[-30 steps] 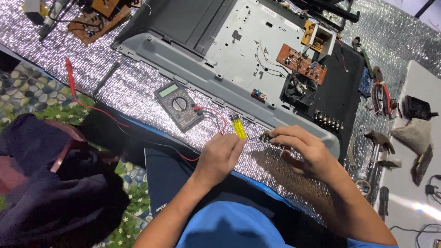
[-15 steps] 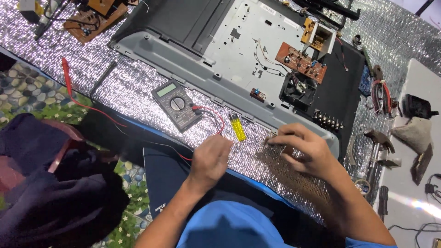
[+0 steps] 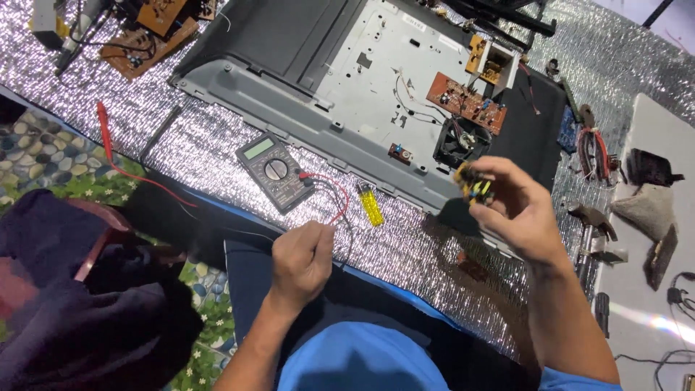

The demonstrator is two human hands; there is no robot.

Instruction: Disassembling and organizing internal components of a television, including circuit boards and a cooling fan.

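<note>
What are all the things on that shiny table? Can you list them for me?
meter: one, dark grey, middle of the silver mat, red and black wires attached
lighter: one, yellow, right of the meter
open casing: one, grey, top middle
circuit board: one, brown, inside the casing
probe: one, red, left on the mat
boards: brown, top left corner
small part: one, yellow and black, in the right hand
left hand: closed, by the wires
right hand: raised, pinching the small part

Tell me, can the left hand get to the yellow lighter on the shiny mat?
Probably yes. The left hand rests just below the yellow lighter, with only thin meter wires lying between them and nothing covering the lighter.
</note>
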